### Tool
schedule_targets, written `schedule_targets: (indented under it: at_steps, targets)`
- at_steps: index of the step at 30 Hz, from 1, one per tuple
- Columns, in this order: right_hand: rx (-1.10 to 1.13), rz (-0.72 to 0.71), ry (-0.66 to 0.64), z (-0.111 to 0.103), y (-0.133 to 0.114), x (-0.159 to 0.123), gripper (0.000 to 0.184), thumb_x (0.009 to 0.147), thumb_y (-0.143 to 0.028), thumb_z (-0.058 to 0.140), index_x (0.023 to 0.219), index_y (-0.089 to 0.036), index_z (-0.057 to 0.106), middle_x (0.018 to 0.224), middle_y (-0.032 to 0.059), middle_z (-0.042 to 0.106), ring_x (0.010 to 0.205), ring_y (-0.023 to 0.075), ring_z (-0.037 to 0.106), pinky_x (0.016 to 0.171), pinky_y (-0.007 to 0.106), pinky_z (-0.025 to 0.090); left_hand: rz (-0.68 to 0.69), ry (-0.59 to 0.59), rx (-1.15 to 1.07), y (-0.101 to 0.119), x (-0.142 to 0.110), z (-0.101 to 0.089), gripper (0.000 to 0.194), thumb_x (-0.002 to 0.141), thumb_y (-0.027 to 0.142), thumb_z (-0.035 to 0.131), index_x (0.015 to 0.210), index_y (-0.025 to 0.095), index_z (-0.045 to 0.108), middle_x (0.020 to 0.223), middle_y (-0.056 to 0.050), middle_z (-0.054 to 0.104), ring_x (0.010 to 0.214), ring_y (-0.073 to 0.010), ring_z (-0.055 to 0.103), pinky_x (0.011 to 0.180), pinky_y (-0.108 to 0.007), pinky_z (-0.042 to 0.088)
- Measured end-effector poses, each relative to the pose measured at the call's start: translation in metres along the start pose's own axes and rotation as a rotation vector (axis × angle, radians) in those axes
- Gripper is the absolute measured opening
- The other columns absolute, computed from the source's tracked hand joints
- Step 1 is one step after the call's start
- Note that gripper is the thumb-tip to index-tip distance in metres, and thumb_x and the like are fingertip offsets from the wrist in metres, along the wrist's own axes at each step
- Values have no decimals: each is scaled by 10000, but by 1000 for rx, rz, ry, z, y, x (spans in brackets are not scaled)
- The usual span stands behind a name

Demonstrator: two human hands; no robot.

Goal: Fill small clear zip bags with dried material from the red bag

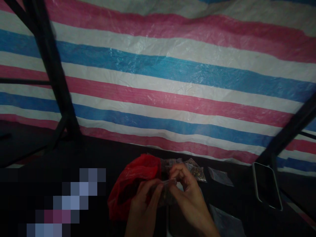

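My left hand and my right hand meet low in the middle of the view. Both pinch the top edge of a small clear plastic bag with dark bits inside; fingers of both hands are closed on it. A crumpled red plastic bag lies just left of and behind my left hand, touching it. More small clear bags with brownish contents lie right behind my right hand on the dark surface.
A striped pink, white and blue tarp fills the background. Dark metal poles stand at left and right. A phone lies at right. An empty clear bag and another lie nearby.
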State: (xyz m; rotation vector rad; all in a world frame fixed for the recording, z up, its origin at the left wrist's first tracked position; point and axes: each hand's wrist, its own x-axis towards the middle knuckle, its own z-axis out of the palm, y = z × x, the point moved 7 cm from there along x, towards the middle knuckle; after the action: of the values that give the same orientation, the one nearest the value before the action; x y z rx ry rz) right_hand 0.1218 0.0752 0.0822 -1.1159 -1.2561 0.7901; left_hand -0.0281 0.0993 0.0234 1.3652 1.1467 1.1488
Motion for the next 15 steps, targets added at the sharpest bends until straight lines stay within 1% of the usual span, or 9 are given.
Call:
schedule_targets:
  at_steps: [2, 4, 6, 9, 11, 15]
  targets:
    - [1, -4, 14, -1, 0, -1, 162, 812, -228, 696, 947, -270, 615, 862, -37, 547, 833, 160, 530, 751, 241, 460, 7, -12, -3, -1, -1, 2, 390, 922, 563, 633, 1053, 236, 801, 1139, -79, 794, 1025, -257, 758, 957, -373, 586]
    - [-3, 5, 3, 0, 1, -1, 152, 846, -239, 692, 978, -277, 625, 866, -39, 541, 842, 160, 537, 761, 240, 463, 8, -17, -16, 0, -3, 3, 382, 924, 557, 636, 1054, 237, 799, 1143, -79, 787, 1031, -254, 750, 955, -369, 580]
    - [-8, 24, -28, 2, 3, -2, 162, 905, -300, 695, 1056, -288, 637, 898, -37, 561, 869, 162, 570, 802, 249, 480, 14, -10, -41, 3, -3, 4, 379, 917, 557, 641, 1036, 233, 799, 1111, -81, 788, 1010, -258, 748, 938, -375, 579]
    - [4, 62, -70, 4, 5, -2, 285, 947, -404, 710, 1198, -301, 624, 963, -21, 620, 948, 178, 633, 870, 275, 509, 21, 27, -57, 10, -5, 3, 379, 909, 554, 636, 1007, 226, 799, 1049, -81, 788, 976, -263, 744, 913, -384, 577]
    - [13, 73, -81, 5, 5, -2, 315, 940, -428, 729, 1205, -295, 621, 945, -19, 642, 942, 183, 652, 862, 279, 524, 20, 52, -57, 14, -5, 1, 384, 904, 553, 626, 990, 222, 800, 1021, -83, 784, 970, -266, 742, 897, -383, 578]
    - [7, 55, -113, 10, -1, -2, 292, 940, -419, 738, 1178, -285, 634, 904, -23, 668, 891, 177, 657, 825, 271, 538, 14, 72, -69, 15, -6, -1, 382, 883, 548, 619, 946, 218, 802, 1006, -92, 778, 938, -271, 745, 869, -389, 581]
